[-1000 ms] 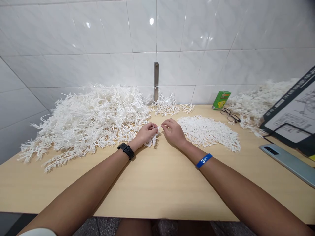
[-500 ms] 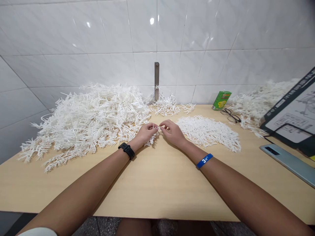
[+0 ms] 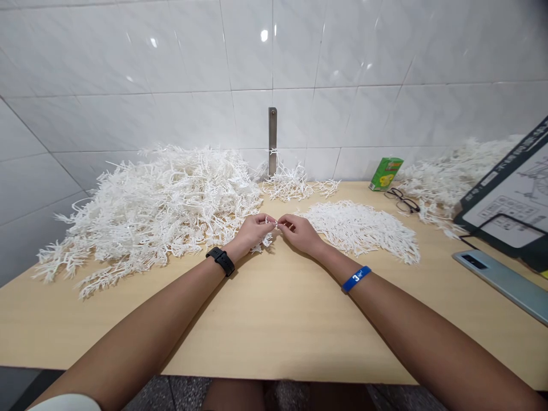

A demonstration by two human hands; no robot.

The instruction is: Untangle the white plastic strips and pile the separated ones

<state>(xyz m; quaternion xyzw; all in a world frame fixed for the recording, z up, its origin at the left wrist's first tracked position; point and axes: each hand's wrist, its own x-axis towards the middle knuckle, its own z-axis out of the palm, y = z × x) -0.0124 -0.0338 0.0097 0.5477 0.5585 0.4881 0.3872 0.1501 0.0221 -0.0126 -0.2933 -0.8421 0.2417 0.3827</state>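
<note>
Close together above the middle of the table, both hands pinch one small white branched plastic piece (image 3: 276, 223). My left hand (image 3: 256, 230) is closed on it, and a few of its white twigs hang below the fingers. My right hand (image 3: 298, 231) grips the other end between thumb and index finger. Left of my hands rises a large tangled heap of white branched pieces (image 3: 171, 200). To the right lies a flatter, neater pile of small white pieces (image 3: 363, 228). The exact shape of the held piece is partly hidden by my fingers.
Against the tiled wall stands an upright metal strip (image 3: 273, 140), with a small white cluster (image 3: 289, 184) at its foot. Farther right are a green box (image 3: 386, 174), eyeglasses (image 3: 402, 200), another white heap (image 3: 454, 171), a dark printed board (image 3: 514, 200) and a phone (image 3: 505, 285).
Almost nothing differs. The fingers of my right hand have shifted very slightly at the held piece; both hands keep their place and their pinch.
</note>
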